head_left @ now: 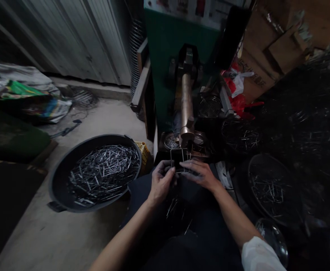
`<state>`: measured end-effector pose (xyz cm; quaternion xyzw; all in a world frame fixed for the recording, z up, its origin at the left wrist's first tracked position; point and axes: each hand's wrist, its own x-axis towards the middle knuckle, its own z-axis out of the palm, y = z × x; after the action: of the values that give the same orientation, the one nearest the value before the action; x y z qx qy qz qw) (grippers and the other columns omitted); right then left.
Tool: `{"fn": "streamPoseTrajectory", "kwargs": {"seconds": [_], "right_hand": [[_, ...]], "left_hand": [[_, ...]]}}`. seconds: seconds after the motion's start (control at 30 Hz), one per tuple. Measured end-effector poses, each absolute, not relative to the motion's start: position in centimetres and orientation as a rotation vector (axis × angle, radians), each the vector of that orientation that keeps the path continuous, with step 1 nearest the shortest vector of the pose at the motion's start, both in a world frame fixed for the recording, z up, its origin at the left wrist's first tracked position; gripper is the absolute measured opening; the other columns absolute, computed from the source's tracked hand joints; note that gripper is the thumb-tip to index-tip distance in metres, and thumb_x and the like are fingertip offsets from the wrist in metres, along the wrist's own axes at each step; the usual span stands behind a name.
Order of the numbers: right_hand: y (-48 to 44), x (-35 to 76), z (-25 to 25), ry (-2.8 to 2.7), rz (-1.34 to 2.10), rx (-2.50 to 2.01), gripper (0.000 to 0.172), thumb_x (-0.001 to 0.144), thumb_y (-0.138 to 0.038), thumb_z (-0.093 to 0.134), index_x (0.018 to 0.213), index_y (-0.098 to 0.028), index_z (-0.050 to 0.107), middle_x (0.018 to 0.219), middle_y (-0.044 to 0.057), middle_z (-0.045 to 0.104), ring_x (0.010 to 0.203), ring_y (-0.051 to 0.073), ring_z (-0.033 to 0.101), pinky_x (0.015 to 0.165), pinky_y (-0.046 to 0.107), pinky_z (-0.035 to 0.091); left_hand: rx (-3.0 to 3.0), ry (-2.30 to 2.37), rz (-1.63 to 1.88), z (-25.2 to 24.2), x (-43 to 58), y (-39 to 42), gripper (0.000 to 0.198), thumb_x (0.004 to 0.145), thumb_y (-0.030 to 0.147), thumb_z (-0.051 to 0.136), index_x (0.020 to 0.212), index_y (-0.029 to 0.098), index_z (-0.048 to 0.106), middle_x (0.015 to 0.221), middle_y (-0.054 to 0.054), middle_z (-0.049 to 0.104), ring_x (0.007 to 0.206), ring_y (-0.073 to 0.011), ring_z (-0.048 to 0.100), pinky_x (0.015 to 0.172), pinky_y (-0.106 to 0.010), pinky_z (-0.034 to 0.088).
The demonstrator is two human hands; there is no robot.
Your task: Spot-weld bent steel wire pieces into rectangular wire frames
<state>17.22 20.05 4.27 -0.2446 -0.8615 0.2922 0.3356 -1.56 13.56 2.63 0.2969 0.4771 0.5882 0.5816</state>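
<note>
In front of the welding machine's copper-coloured arm (pixel 186 101), a thin bent-wire frame (pixel 171 156) stands upright between my hands. My left hand (pixel 161 180) pinches its left side between thumb and fingers. On the right side, my right hand (pixel 200 174) has its fingers bent against the wires; the exact grip is partly hidden. The frame's top lies close under the tip of the arm. Several loose wire pieces (pixel 172 207) lie on the dark cloth over my lap.
A large black tub (pixel 53 177) full of bent wires stands at left, beside a yellow crate (pixel 144 152). A small dish of metal bits (pixel 171 142) sits by the arm. At right are another dark tub (pixel 251 177), a bowl (pixel 280 241) and cardboard boxes (pixel 255 71).
</note>
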Motion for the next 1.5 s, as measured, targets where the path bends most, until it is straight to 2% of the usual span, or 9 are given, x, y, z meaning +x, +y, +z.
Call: {"fn": "streamPoseTrajectory", "kwargs": {"seconds": [0.37, 0.43, 0.6, 0.97, 1.07, 1.17, 1.3, 1.33, 1.5], "right_hand": [[20.6, 17.1, 4.1, -2.202, 0.785, -0.722, 0.042, 0.094, -0.034, 0.071, 0.135, -0.031, 0.064, 0.114, 0.005, 0.072, 0.103, 0.02, 0.069, 0.092, 0.034, 0.057], [21.2, 17.1, 4.0, -2.092, 0.74, -0.827, 0.043, 0.089, -0.038, 0.077, 0.129, -0.028, 0.067, 0.111, 0.006, 0.073, 0.1, 0.021, 0.069, 0.091, 0.035, 0.057], [23.4, 17.0, 3.8, -1.886, 0.815, -0.974, 0.015, 0.089, -0.036, 0.075, 0.093, -0.022, 0.076, 0.09, 0.004, 0.075, 0.086, 0.02, 0.07, 0.083, 0.033, 0.056], [25.8, 15.4, 2.7, -1.775, 0.856, -1.048, 0.019, 0.091, -0.037, 0.068, 0.088, -0.02, 0.076, 0.087, 0.003, 0.075, 0.083, 0.019, 0.07, 0.081, 0.03, 0.053], [25.8, 15.3, 3.1, -1.736, 0.884, -1.089, 0.022, 0.091, -0.04, 0.068, 0.086, -0.02, 0.076, 0.085, 0.003, 0.075, 0.082, 0.02, 0.069, 0.08, 0.031, 0.054], [25.0, 16.2, 3.5, -1.631, 1.054, -1.089, 0.025, 0.087, -0.043, 0.073, 0.098, -0.021, 0.077, 0.097, 0.005, 0.077, 0.094, 0.022, 0.071, 0.088, 0.035, 0.055], [22.3, 19.9, 3.6, -1.452, 1.453, -0.991, 0.063, 0.068, -0.04, 0.09, 0.127, -0.027, 0.069, 0.124, 0.008, 0.072, 0.11, 0.025, 0.069, 0.096, 0.04, 0.055], [21.2, 21.1, 3.5, -1.437, 1.502, -1.011, 0.067, 0.067, -0.039, 0.091, 0.129, -0.027, 0.068, 0.125, 0.008, 0.072, 0.11, 0.025, 0.069, 0.095, 0.04, 0.056], [15.6, 25.6, 2.8, -1.597, 1.428, -1.31, 0.028, 0.088, -0.043, 0.074, 0.105, -0.021, 0.076, 0.095, 0.006, 0.077, 0.087, 0.02, 0.073, 0.08, 0.032, 0.058]], "left_hand": [[0.821, 1.194, 1.405, 2.8, -1.8, 14.4, 0.028, 0.082, 0.038, 0.075, 0.099, 0.018, 0.064, 0.074, 0.001, 0.067, 0.054, -0.0093, 0.058, 0.053, -0.02, 0.048], [0.871, 1.228, 1.403, 3.1, -2.1, 15.4, 0.028, 0.082, 0.037, 0.074, 0.098, 0.017, 0.064, 0.071, 0.002, 0.066, 0.051, -0.0093, 0.056, 0.05, -0.02, 0.048], [0.831, 1.253, 1.394, 3.6, -2.7, 19.1, 0.031, 0.078, 0.037, 0.073, 0.099, 0.018, 0.061, 0.06, 0.003, 0.064, 0.041, -0.0101, 0.053, 0.039, -0.019, 0.041], [0.798, 1.212, 1.451, 4.3, -3.2, 22.2, 0.033, 0.075, 0.036, 0.074, 0.095, 0.016, 0.059, 0.057, 0.003, 0.064, 0.038, -0.0094, 0.052, 0.035, -0.017, 0.035], [0.765, 1.202, 1.439, 3.8, -3.3, 22.6, 0.034, 0.073, 0.036, 0.076, 0.094, 0.016, 0.059, 0.056, 0.003, 0.064, 0.036, -0.009, 0.049, 0.034, -0.018, 0.034], [0.748, 1.177, 1.454, 3.6, -3.0, 22.5, 0.033, 0.072, 0.035, 0.076, 0.093, 0.017, 0.058, 0.056, 0.003, 0.063, 0.037, -0.0085, 0.048, 0.035, -0.018, 0.034], [0.711, 1.189, 1.485, 3.5, -3.6, 21.0, 0.03, 0.073, 0.032, 0.075, 0.094, 0.018, 0.059, 0.057, 0.005, 0.062, 0.039, -0.0085, 0.05, 0.037, -0.017, 0.035], [0.675, 1.207, 1.494, 3.3, -4.3, 20.4, 0.032, 0.072, 0.032, 0.075, 0.095, 0.018, 0.059, 0.058, 0.005, 0.062, 0.04, -0.0088, 0.051, 0.038, -0.017, 0.037], [0.413, 1.432, 1.66, 0.5, -12.3, 17.2, 0.031, 0.072, 0.027, 0.077, 0.091, 0.017, 0.055, 0.065, 0.005, 0.062, 0.047, -0.0072, 0.053, 0.045, -0.018, 0.041]]}}
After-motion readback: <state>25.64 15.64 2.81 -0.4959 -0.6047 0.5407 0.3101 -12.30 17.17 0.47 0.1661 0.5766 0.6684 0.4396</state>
